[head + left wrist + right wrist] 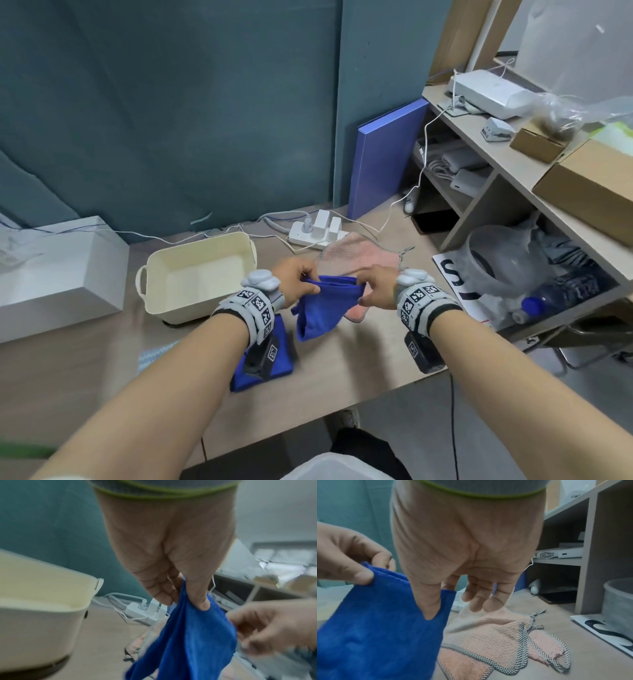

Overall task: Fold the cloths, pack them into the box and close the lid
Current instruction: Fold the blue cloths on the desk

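left hand (pixel 297 281): pinches the top-left corner of the blue cloth (pixel 323 308)
right hand (pixel 376 287): thumb and forefinger pinch the top-right corner, other fingers loose
blue cloth: held above the table (pixel 359 353), hanging doubled
second blue cloth (pixel 263 359): folded, on table under left wrist
pink cloth (pixel 363 255): flat on table behind hands
box (pixel 197 274): open, left of the hands, lid not seen
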Action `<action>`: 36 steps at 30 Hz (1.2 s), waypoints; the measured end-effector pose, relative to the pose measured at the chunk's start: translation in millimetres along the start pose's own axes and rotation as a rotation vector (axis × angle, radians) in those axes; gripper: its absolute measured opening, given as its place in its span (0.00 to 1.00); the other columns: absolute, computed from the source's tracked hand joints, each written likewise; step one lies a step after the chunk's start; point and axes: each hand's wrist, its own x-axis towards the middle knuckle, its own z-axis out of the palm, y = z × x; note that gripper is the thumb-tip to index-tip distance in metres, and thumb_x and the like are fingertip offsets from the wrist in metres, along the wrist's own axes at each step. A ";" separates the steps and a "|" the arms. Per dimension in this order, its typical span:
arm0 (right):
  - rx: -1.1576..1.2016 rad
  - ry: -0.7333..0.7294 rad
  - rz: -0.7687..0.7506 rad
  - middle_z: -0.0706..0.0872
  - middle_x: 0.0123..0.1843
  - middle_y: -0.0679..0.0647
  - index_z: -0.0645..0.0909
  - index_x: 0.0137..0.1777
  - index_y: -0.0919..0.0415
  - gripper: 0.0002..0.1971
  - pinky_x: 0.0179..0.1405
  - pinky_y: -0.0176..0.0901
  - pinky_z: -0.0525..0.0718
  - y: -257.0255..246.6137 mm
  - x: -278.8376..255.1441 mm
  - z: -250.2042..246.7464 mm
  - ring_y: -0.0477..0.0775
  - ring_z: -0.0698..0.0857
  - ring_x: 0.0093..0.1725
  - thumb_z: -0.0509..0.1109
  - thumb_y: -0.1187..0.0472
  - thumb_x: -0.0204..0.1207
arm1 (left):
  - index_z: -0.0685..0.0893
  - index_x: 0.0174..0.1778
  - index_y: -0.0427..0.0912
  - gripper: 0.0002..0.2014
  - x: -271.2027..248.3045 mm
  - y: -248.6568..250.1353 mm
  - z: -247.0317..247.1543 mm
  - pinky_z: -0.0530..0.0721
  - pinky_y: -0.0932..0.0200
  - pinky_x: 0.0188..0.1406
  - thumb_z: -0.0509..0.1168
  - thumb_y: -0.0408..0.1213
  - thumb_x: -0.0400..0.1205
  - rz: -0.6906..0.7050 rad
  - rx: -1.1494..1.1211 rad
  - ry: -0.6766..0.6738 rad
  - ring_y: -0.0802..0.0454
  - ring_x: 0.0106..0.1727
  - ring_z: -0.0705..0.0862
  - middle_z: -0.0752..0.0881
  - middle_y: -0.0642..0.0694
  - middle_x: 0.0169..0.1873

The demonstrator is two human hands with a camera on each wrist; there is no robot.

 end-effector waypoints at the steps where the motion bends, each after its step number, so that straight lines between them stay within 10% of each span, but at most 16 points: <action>1: 0.020 0.034 -0.011 0.80 0.48 0.38 0.84 0.47 0.36 0.15 0.55 0.54 0.87 -2.3 -3.3 -3.1 0.50 0.86 0.48 0.72 0.35 0.62 | 0.89 0.37 0.40 0.06 -1.8 -1.4 -0.4 0.74 0.67 0.30 0.79 0.28 0.73 -0.007 0.011 0.006 0.60 0.29 0.77 0.83 0.53 0.30; 10: 0.362 0.180 -0.092 0.79 0.34 0.52 0.76 0.40 0.63 0.16 0.37 0.47 0.76 -8.0 -20.6 -11.9 0.57 0.77 0.35 0.83 0.59 0.67 | 0.82 0.40 0.39 0.07 -9.4 0.3 -1.5 0.73 0.72 0.28 0.76 0.30 0.75 -0.006 -0.017 0.041 0.58 0.30 0.76 0.82 0.52 0.32; 16: 0.779 0.085 -0.099 0.87 0.46 0.60 0.75 0.52 0.55 0.16 0.39 0.53 0.84 2.0 -17.1 14.5 0.57 0.83 0.41 0.76 0.73 0.75 | 0.76 0.56 0.43 0.18 -7.3 -12.5 13.9 0.81 0.54 0.33 0.68 0.25 0.73 -0.066 -0.345 -0.044 0.48 0.36 0.75 0.77 0.40 0.39; 22: 0.614 0.178 0.138 0.86 0.51 0.53 0.70 0.74 0.47 0.33 0.55 0.52 0.88 14.6 1.4 79.1 0.58 0.89 0.48 0.81 0.59 0.71 | 0.76 0.61 0.50 0.24 -8.2 -80.0 56.4 0.86 0.45 0.49 0.74 0.37 0.71 -0.296 -0.031 0.167 0.48 0.41 0.82 0.80 0.50 0.43; 29: 0.469 0.045 0.249 0.92 0.49 0.54 0.78 0.56 0.52 0.16 0.54 0.50 0.88 31.4 -12.0 136.7 0.59 0.90 0.51 0.79 0.56 0.72 | 0.82 0.46 0.52 0.09 -44.4 -114.7 97.3 0.79 0.59 0.40 0.74 0.43 0.73 -0.304 0.177 -0.136 0.51 0.43 0.87 0.87 0.55 0.36; 36: 0.521 0.030 0.326 0.90 0.39 0.49 0.83 0.46 0.54 0.14 0.45 0.44 0.81 23.8 6.9 163.0 0.56 0.89 0.46 0.77 0.45 0.72 | 0.75 0.61 0.45 0.27 -44.2 -110.0 127.9 0.86 0.47 0.48 0.74 0.56 0.74 -0.515 0.242 -0.075 0.39 0.49 0.86 0.86 0.44 0.48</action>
